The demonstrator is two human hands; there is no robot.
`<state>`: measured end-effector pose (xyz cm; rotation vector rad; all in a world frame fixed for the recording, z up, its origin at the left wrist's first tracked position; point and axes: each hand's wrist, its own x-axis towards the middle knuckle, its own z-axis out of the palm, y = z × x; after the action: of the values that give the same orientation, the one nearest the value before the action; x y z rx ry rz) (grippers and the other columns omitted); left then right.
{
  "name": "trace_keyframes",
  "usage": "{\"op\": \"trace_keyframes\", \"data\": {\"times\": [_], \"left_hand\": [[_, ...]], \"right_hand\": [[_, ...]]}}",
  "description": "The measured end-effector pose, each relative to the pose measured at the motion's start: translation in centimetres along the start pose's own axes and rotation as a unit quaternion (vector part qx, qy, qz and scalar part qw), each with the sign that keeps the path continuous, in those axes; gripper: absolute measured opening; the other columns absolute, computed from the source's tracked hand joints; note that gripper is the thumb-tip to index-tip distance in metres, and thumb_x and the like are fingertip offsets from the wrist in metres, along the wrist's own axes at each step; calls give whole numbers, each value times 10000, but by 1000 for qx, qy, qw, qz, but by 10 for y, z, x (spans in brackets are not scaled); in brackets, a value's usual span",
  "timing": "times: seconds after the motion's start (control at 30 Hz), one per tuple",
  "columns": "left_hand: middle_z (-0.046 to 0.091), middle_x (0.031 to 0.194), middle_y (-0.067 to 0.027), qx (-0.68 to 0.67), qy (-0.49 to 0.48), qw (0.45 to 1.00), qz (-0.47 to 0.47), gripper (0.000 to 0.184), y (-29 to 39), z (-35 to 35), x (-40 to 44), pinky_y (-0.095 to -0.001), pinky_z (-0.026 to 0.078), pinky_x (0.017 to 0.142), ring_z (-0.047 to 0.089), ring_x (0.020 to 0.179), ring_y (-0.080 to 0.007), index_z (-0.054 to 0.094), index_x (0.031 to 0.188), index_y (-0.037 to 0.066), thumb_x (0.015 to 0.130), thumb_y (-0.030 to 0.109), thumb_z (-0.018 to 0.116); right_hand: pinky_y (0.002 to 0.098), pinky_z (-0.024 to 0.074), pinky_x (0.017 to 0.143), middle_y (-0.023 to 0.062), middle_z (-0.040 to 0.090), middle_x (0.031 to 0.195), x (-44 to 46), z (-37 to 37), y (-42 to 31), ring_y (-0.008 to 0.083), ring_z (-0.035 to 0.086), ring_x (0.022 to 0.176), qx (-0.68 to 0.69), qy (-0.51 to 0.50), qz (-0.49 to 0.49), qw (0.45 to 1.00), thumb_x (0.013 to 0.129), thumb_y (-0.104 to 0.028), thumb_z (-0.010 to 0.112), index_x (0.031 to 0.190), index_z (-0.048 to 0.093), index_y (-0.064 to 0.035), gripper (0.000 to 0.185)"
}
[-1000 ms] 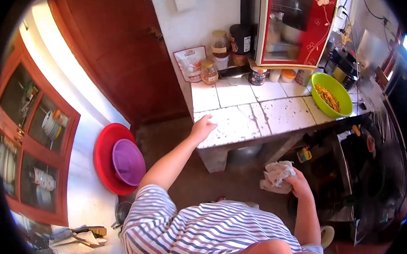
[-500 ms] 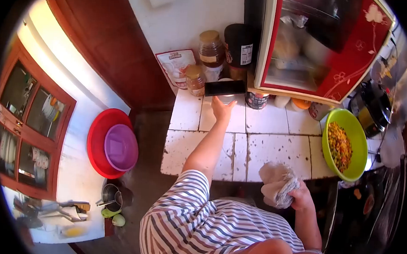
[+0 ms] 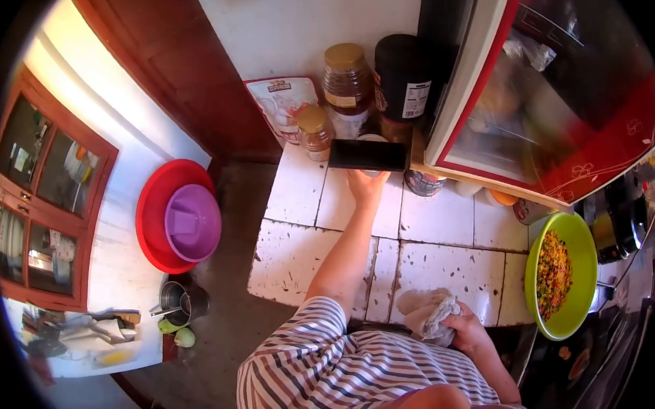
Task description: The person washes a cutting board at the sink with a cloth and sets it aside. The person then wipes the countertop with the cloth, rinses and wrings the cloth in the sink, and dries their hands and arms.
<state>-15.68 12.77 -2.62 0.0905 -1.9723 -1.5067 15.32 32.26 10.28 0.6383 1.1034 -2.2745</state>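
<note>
My left hand (image 3: 366, 182) is stretched to the back of the tiled counter (image 3: 306, 259). Its fingers are closed on a black, flat phone (image 3: 367, 155), partly hidden behind it. A small jar with a gold lid (image 3: 315, 133) stands just left of the phone, and a dark can (image 3: 423, 183) to its right. Part of a pale round thing shows behind the phone. Near the counter's front edge, my right hand (image 3: 471, 329) grips a crumpled greyish cloth (image 3: 431, 314) close to my body.
A large gold-lidded jar (image 3: 346, 79), a black tub (image 3: 402, 79) and a white-red pouch (image 3: 281, 106) line the wall. The red glass-fronted cabinet (image 3: 484, 179) overhangs the back right. A green bowl (image 3: 588, 292) of mixed vegetables sits right. Purple (image 3: 211, 235) and red (image 3: 151, 221) basins are left.
The view has shifted, so the cabinet looms larger and the green bowl sits lower. My left hand stays with the phone by the jars. The cloth in my right hand is closer to my body.
</note>
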Motion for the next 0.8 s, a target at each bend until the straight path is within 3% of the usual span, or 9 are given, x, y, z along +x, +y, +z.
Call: {"op": "trace_keyframes", "data": {"times": [0.27,0.33,0.47,0.53,0.63,0.7,0.73,0.77,0.8], "left_hand": [[506,1128,-167,-21,-26,999,10,735,7,-12,-1,-386,400,892,504,1036,-323,474,1159,12,539,187,828],[569,1060,-130,-43,-18,999,22,591,13,-21,-4,-321,414,882,546,966,-230,522,1098,0,600,138,807],[550,1067,-149,-40,-105,992,51,641,29,-66,-7,-360,399,892,533,986,-288,508,1121,4,568,134,806],[562,1067,-135,-49,-118,990,58,605,43,-95,-8,-346,392,904,540,982,-257,514,1117,-2,587,97,790],[563,1080,-114,-139,-153,978,-18,598,50,-143,-13,-332,395,908,535,1009,-210,512,1114,-11,590,77,786],[573,1062,-109,-118,-160,980,-31,579,50,-174,-14,-335,406,893,543,997,-208,522,1102,-3,593,84,786],[579,1052,-105,-72,-167,983,-15,562,57,-192,-12,-335,412,885,547,989,-207,529,1093,2,599,85,783],[587,1038,-101,-56,-170,984,-18,541,61,-208,-12,-331,417,877,553,977,-209,539,1080,9,602,91,781],[590,1033,-99,-52,-173,983,-24,527,63,-222,-12,-334,420,871,559,964,-204,551,1064,9,598,91,782]], "right_hand": [[348,490,828,117,612,1009,22,-1,2,231,607,909,7,0,15,1000,705,-71,664,1129,513,22,460],[337,491,822,115,622,994,28,0,0,226,612,896,-4,-19,7,1000,708,-68,650,1119,523,26,441],[341,503,790,115,632,941,27,6,-28,232,617,867,-29,-14,-65,997,712,22,559,1084,531,36,373],[339,503,791,120,622,971,22,21,-54,233,615,879,-20,-33,-89,995,718,18,557,1138,494,31,425],[320,493,802,117,592,1042,44,35,-65,205,591,936,-46,65,-164,983,757,-2,556,1239,409,12,504],[299,478,798,93,598,1015,68,64,-58,164,576,935,-223,164,-218,936,781,-38,565,1212,441,-4,449],[293,467,780,89,600,993,87,64,-53,134,564,914,-323,76,-263,906,770,-64,595,1173,469,-18,425],[305,462,769,120,598,986,101,84,-53,178,580,904,-451,68,-281,845,762,-71,592,1120,495,-28,373],[353,468,758,176,574,979,128,92,-41,274,588,893,-491,11,-404,772,753,-95,609,1060,507,-21,332]]}}
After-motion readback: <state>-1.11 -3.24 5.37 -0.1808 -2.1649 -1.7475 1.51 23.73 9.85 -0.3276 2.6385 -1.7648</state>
